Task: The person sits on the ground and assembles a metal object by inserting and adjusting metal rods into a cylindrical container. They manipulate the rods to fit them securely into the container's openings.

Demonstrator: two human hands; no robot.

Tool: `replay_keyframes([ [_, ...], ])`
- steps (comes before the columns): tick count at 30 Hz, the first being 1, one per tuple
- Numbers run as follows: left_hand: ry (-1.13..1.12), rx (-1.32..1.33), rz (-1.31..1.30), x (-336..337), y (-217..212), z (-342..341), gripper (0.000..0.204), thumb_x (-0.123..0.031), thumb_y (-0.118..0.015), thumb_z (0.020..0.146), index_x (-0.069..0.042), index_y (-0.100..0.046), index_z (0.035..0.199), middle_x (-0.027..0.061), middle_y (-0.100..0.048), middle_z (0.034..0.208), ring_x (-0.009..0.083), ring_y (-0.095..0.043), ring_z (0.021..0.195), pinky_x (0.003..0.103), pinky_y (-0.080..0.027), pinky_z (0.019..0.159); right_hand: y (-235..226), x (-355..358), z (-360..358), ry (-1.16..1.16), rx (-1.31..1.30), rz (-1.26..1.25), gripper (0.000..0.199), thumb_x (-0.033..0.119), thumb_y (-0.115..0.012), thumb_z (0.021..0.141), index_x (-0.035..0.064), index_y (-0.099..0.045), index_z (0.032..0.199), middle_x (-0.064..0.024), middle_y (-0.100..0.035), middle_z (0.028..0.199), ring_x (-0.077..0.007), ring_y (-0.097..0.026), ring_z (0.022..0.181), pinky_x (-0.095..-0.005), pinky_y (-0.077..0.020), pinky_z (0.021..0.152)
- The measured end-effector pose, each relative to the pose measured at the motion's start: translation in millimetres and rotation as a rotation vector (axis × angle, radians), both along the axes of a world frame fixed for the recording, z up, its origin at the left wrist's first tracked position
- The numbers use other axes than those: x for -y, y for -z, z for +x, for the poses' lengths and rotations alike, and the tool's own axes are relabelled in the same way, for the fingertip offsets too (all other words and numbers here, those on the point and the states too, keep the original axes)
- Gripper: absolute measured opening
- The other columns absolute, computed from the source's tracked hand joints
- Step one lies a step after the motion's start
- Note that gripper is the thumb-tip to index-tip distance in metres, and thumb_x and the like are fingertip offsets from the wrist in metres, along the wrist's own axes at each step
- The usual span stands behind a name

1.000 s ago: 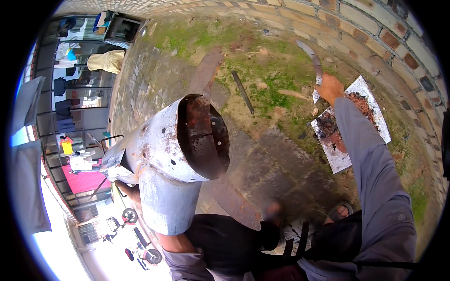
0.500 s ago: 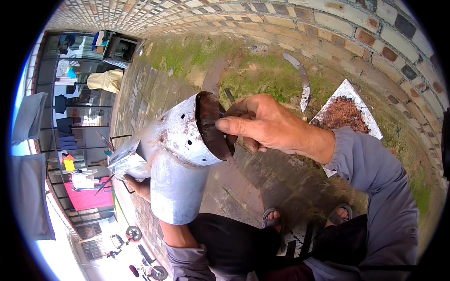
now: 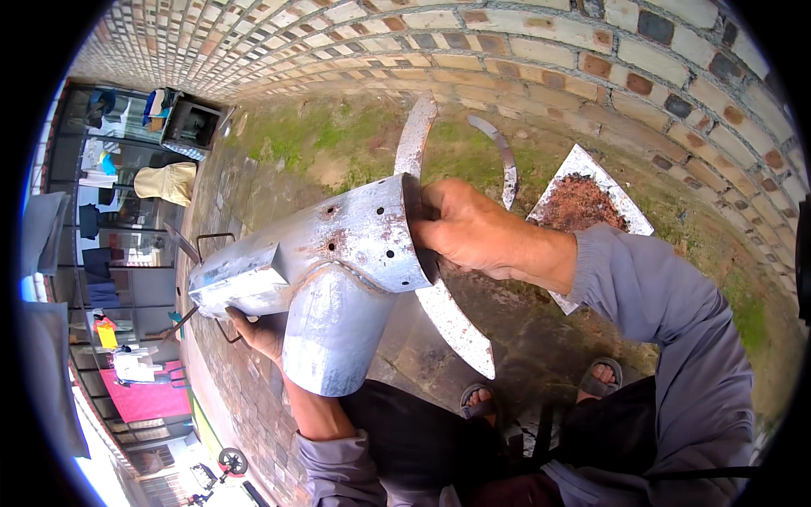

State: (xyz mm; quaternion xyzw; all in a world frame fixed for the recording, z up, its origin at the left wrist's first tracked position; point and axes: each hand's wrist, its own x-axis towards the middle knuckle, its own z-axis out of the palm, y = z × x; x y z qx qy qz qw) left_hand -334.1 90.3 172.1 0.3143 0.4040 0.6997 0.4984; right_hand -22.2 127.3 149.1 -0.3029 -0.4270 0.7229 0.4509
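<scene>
While the left hand (image 3: 258,331) grips the pipe (image 3: 325,266) from beneath, the right hand (image 3: 469,228) clasps a curved blade (image 3: 422,228) against its open end.

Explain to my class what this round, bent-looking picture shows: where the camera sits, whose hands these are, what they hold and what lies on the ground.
The camera sits on a person's head and looks down; its wide lens bends straight edges, so the brick wall curves. No machine is here, only two bare hands. The left hand supports a grey metal pipe piece from below. The right hand presses a long curved metal strip against the pipe's open end. On the mossy ground lie another curved strip and a flat sheet heaped with reddish-brown crumbs. The person's sandalled feet show below.
</scene>
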Motion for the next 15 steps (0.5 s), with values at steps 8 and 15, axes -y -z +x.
replay_keyframes([
  [8,0.076,0.100,-0.040,-7.4,19.5,5.9,0.086,-0.067,-0.058,0.084,-0.012,-0.038,0.148,0.0130,-0.048,0.146,0.0341,-0.048,0.130,0.052,-0.035,0.112,7.6,8.0,10.1,0.010,0.232,0.060,0.017,0.009,-0.062,0.085,-0.0073,-0.065,0.090,-0.0073,-0.062,0.069,-0.0118,-0.054,0.053,-0.0289,-0.0380,0.044],
  [15,-0.009,0.120,-0.068,1.1,31.8,42.9,0.083,-0.059,-0.061,0.087,-0.007,-0.036,0.146,0.0170,-0.050,0.139,0.0342,-0.050,0.127,0.050,-0.040,0.108,-2.4,23.2,33.4,-0.061,0.272,-0.058,0.014,0.011,-0.061,0.090,-0.0027,-0.063,0.092,-0.0036,-0.058,0.064,-0.0089,-0.046,0.044,-0.0274,-0.0333,0.039],
])
